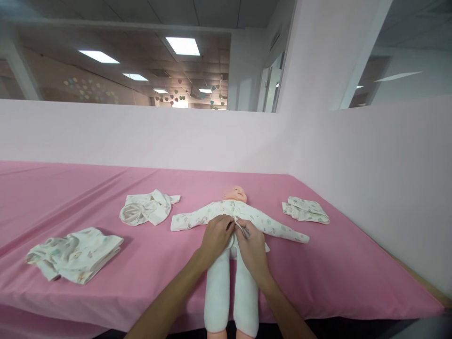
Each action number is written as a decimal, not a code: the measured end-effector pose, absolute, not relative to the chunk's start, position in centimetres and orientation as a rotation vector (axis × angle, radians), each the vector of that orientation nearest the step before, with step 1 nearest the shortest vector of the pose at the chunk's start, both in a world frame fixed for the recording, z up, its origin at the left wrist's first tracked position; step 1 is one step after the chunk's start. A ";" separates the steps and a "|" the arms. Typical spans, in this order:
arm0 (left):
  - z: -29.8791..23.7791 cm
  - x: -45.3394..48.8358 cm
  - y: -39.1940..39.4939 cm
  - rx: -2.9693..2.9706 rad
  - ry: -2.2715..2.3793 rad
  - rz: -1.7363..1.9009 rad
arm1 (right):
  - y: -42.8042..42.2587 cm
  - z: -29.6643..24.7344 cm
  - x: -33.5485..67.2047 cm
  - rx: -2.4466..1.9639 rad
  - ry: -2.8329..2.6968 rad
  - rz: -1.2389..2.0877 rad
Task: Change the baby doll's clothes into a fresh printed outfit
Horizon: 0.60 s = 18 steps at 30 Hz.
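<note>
A baby doll point(236, 193) lies on its back with its feet towards me. It wears a white printed baby shirt point(275, 225), sleeves spread to both sides, and plain white trousers point(217, 292). Over the doll's belly, my left hand point(218, 235) pinches the front of the shirt with bent fingers. Close beside it on the right, my right hand point(252, 247) grips a thin folded edge or tie of the shirt front between thumb and fingers. My fingers hide the exact spot where the cloth is held.
The doll lies on a bed with a pink sheet point(158, 273). Folded printed baby clothes point(76, 254) lie at the front left, a loosely bunched garment point(150, 207) behind them, and another folded garment point(306, 210) at the right. White walls point(141, 136) border the back and right side.
</note>
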<state>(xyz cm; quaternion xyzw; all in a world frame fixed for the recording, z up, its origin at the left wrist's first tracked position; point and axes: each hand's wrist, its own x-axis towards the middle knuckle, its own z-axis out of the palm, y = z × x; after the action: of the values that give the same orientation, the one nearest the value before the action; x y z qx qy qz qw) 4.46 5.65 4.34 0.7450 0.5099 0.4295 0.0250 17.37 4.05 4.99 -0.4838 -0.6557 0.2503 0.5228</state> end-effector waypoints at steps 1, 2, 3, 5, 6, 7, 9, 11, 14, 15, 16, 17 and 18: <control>4.4 4.4 5.6 2.280 1.580 1.312 | 4.1 4.9 17.4 -1.151 -1.595 0.582; 4.5 4.4 5.6 2.250 1.573 1.295 | 4.1 4.8 17.5 -1.140 -1.620 0.568; 4.6 4.4 5.6 2.216 1.555 1.280 | 4.1 4.7 17.5 -1.130 -1.643 0.556; 5.0 4.2 5.3 2.148 1.490 1.261 | 4.1 4.6 17.5 -1.113 -1.689 0.528; 5.3 4.1 5.2 2.115 1.446 1.258 | 4.1 4.6 17.5 -1.109 -1.710 0.509; 5.5 4.0 5.1 2.079 1.398 1.254 | 4.1 4.6 17.5 -1.111 -1.730 0.485; 5.9 3.8 4.9 1.984 1.317 1.239 | 4.0 4.5 17.5 -1.118 -1.770 0.440; 6.1 3.6 4.8 1.877 1.274 1.234 | 3.8 4.5 17.5 -1.120 -1.803 0.422; 6.0 3.6 4.9 1.768 1.272 1.256 | 3.6 4.5 17.6 -1.146 -1.766 0.493; 5.9 3.6 5.0 1.751 1.274 1.263 | 3.5 4.5 17.7 -1.160 -1.727 0.528; 5.9 3.7 5.1 1.739 1.272 1.265 | 3.5 4.4 17.7 -1.169 -1.687 0.554; 5.8 3.8 5.1 1.728 1.266 1.269 | 3.5 4.3 17.7 -1.170 -1.656 0.567; 5.7 3.8 5.2 1.721 1.259 1.272 | 3.5 4.2 17.8 -1.160 -1.642 0.565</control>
<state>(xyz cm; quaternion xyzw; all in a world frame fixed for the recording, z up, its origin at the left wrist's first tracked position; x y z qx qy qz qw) 3.84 5.19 5.73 0.6559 0.4799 0.4847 0.3233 17.76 3.45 4.23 -0.4803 -0.6796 0.2338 0.5028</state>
